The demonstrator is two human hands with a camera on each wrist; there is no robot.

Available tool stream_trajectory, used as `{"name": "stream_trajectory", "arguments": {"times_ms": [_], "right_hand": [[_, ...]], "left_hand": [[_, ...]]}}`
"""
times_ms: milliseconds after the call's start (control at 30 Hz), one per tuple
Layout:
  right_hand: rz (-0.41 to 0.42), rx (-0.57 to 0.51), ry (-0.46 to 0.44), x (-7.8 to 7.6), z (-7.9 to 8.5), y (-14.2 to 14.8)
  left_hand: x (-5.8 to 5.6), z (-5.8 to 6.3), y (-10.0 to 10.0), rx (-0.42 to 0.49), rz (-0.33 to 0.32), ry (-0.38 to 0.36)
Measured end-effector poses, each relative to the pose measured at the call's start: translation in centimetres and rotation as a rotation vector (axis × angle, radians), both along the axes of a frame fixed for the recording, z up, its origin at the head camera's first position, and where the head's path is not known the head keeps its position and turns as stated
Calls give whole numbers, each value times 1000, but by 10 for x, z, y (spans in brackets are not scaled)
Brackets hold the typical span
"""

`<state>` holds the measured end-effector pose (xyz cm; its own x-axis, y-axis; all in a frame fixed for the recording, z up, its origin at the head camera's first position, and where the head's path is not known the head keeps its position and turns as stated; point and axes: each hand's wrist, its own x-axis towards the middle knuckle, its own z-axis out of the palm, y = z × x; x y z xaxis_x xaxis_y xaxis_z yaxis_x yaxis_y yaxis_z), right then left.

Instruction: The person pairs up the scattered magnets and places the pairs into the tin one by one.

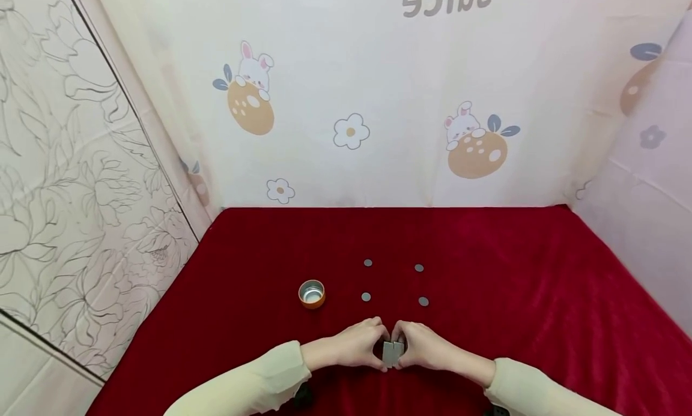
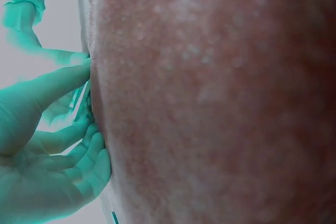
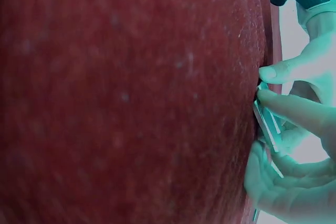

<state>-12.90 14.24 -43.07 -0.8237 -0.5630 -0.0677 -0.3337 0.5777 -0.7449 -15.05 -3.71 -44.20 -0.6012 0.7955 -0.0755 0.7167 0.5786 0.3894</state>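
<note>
Two grey, flat rectangular pieces (image 1: 393, 355) lie side by side between my hands, low in the head view. My left hand (image 1: 357, 344) pinches the left one between thumb and fingers. From the other side, my right hand (image 1: 427, 345) pinches the right one the same way. The fingertips of both hands nearly meet beyond the pieces' far edge. In the right wrist view the pieces appear as thin plates (image 3: 268, 126) close over the red cloth. Fingers mostly hide them in the left wrist view.
A red cloth (image 1: 503, 272) covers the table. Several small grey discs (image 1: 366, 297) lie spread out beyond the hands. To their left stands a small round tin (image 1: 312, 295), orange outside and silvery inside. Printed curtains (image 1: 346, 74) hang behind and at both sides.
</note>
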Motion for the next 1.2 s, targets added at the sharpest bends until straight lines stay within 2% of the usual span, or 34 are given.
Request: {"name": "stream_trajectory", "arguments": {"times_ms": [200,300,367,500,767,1000,1200], "right_hand": [[3,-232,-247,-5,2,3],[-33,-278,-313,-7,6,4],[-60,-292,-329,-8,9,4],[-112,-323,-345,-12,13,3],[-160,-391,-345,-20,20,-5],[-183,-428,-354,-28,21,-15],[-233,-445,-374,-36,22,-23]], "left_hand": [[-4,5,-9,31,-49,-82],[-7,7,-18,82,-40,-125],[-8,7,-24,125,-20,-144],[-11,9,-35,187,23,-135],[-15,17,-60,318,138,-115],[-17,21,-81,395,189,-32],[-24,19,-95,460,234,23]]}}
